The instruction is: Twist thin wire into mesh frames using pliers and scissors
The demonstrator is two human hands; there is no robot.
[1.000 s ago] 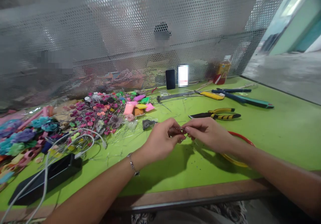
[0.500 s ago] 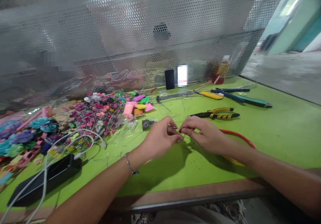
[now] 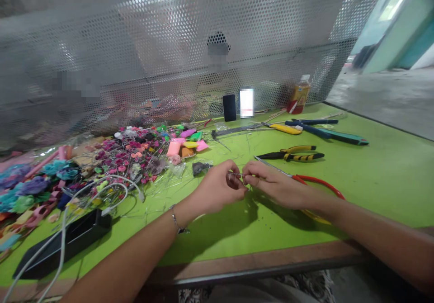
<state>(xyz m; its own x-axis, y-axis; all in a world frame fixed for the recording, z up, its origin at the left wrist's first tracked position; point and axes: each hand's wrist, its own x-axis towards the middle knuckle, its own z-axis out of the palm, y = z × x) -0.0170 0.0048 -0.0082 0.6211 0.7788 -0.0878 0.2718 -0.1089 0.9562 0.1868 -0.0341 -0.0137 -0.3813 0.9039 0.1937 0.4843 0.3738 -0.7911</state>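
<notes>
The left hand (image 3: pixel 219 187) and right hand (image 3: pixel 276 186) meet just above the green surface (image 3: pixel 217 244), at the middle of the view. Clock directions here are taken from the hands, with 12 o'clock pointing away from the person. A thin wire (image 3: pixel 237 175) is pinched between them, its long axis lying roughly side to side, toward 3 and 9 o'clock. The curled fingers (image 3: pixel 236 182) of both hands are pressed together on it, and its ends are too fine to make out.

Long-nosed pliers with red handles (image 3: pixel 320 182) lie just beside the right hand, their thin steel nose pointing toward 10 o'clock. Black-and-yellow pliers (image 3: pixel 290 156) sit near, at 1 o'clock, and blue-and-teal pliers (image 3: pixel 325 131) lie farther off at 2 o'clock.

At 9 o'clock, a heap of wire-stemmed flowers and plastic film (image 3: pixel 129 158) spreads along the surface. At 8 o'clock lies a black box (image 3: pixel 64 233) with a white cable (image 3: pixel 63 235). The hands' shadows fall toward the wooden front edge (image 3: pixel 257 262) at 6 o'clock. A perforated metal screen (image 3: pixel 203 22) stands along the far edge at 12 o'clock, and the surface ends at 2 o'clock beside a concrete floor (image 3: pixel 383 104).
</notes>
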